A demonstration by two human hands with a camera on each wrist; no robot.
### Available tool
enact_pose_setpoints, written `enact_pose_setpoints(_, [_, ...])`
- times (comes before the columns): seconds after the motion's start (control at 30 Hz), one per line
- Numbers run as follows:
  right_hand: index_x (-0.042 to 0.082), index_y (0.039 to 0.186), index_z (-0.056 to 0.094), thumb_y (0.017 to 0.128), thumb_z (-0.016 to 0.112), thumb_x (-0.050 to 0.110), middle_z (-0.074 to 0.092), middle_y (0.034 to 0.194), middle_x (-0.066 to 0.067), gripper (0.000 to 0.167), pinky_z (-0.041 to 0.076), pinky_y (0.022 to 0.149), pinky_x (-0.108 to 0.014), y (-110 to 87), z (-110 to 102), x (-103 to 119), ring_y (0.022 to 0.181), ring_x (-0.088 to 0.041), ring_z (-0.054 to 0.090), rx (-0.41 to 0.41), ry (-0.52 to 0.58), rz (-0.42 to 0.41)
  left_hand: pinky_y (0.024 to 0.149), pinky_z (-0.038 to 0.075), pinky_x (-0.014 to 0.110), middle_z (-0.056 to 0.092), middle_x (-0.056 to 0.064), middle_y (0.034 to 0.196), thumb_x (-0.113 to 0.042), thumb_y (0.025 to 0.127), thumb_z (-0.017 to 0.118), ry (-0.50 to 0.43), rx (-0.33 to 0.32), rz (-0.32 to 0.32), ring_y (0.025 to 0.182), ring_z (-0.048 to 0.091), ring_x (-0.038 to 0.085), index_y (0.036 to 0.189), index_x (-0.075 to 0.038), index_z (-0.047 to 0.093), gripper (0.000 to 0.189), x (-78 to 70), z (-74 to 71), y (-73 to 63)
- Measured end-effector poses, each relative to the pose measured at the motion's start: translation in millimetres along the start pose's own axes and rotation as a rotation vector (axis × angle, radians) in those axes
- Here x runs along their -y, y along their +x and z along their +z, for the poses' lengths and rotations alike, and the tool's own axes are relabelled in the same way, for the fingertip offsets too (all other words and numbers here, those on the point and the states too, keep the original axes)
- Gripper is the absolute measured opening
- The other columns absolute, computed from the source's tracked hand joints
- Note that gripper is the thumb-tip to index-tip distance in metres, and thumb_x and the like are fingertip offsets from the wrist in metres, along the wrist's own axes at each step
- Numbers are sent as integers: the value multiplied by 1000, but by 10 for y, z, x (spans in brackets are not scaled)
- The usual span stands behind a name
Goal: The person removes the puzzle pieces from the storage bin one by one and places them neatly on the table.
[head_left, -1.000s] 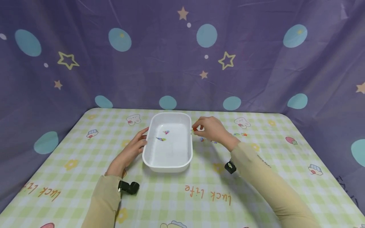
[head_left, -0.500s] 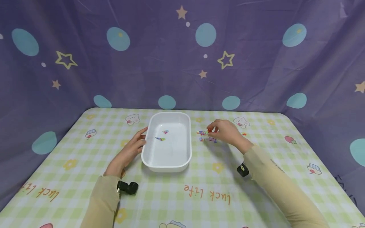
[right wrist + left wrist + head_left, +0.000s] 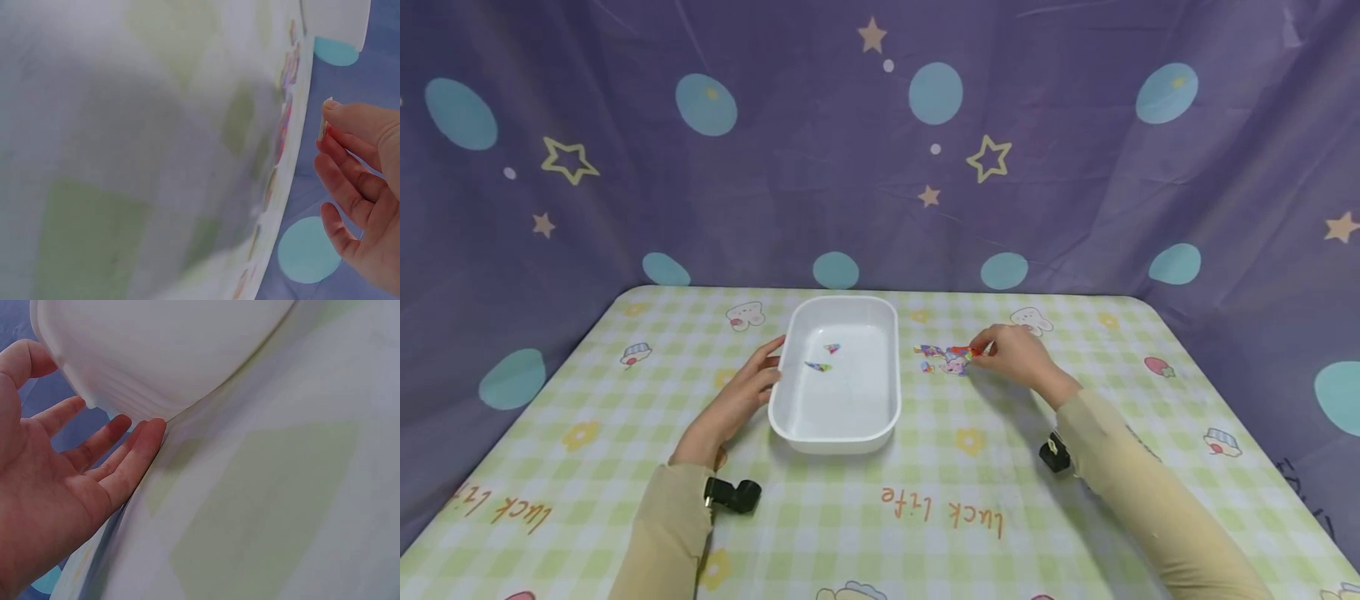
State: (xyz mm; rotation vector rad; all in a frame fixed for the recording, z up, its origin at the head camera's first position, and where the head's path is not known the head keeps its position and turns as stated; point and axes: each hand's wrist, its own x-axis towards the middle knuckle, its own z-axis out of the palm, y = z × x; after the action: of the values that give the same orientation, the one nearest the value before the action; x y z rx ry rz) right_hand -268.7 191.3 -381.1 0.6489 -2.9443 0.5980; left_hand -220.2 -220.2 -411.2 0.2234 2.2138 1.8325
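Observation:
A white rectangular tray (image 3: 835,417) stands on the table with two small colourful pieces lying in it, one piece (image 3: 832,348) behind the other piece (image 3: 818,367). My left hand (image 3: 741,404) rests its loosely spread fingers against the tray's left outer wall. Right of the tray lies a cluster of small flat printed pieces (image 3: 955,366). My right hand (image 3: 1017,357) is at the right end of this cluster. Between thumb and forefinger it pinches a small flat piece (image 3: 324,122), seen edge-on above the tabletop in the right wrist view; its printed face is hidden there.
A green-and-white checked cloth (image 3: 850,517) with printed pictures covers the table. Behind it hangs a purple curtain (image 3: 850,192) with stars and dots. More flat pieces (image 3: 240,284) lie along the cloth in the right wrist view. Each wrist wears a black camera (image 3: 733,495).
My right hand has moved from beside the tray's right rim rightward across the cluster, pinching a small piece. My left hand stays at the tray, and both pieces in the tray lie as before.

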Motion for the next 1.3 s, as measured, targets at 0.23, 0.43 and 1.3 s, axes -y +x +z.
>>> enact_pose_setpoints(0.23, [13, 96, 71, 74, 71, 21, 69, 85, 0, 23, 47, 67, -31, -26, 55, -102, 74, -13, 61, 37, -13, 36, 98, 38, 39, 25, 16, 141, -19, 92, 41, -2, 3, 1, 122, 38, 32, 146, -28, 13, 62, -3, -7, -2])
enact_pose_setpoints(0.43, [15, 96, 72, 73, 71, 22, 66, 79, 3, 23, 45, 63, -29, -38, 137, -162, 71, -10, 58, 51, -21, 58, 99, 37, 39, 24, 18, 142, -20, 92, 41, -5, 10, 4, 123, 37, 33, 147, -27, 12, 62, -8, 5, 2])
enact_pose_setpoints(1.3, [12, 95, 71, 80, 67, 25, 67, 81, 2, 20, 44, 57, -27, 180, 22, 172, 60, -7, 57, 52, -19, 3, 97, 40, 38, 25, 13, 141, -19, 92, 41, -10, -1, -20, 122, 39, 30, 146, -30, 13, 62, -25, -3, -8])
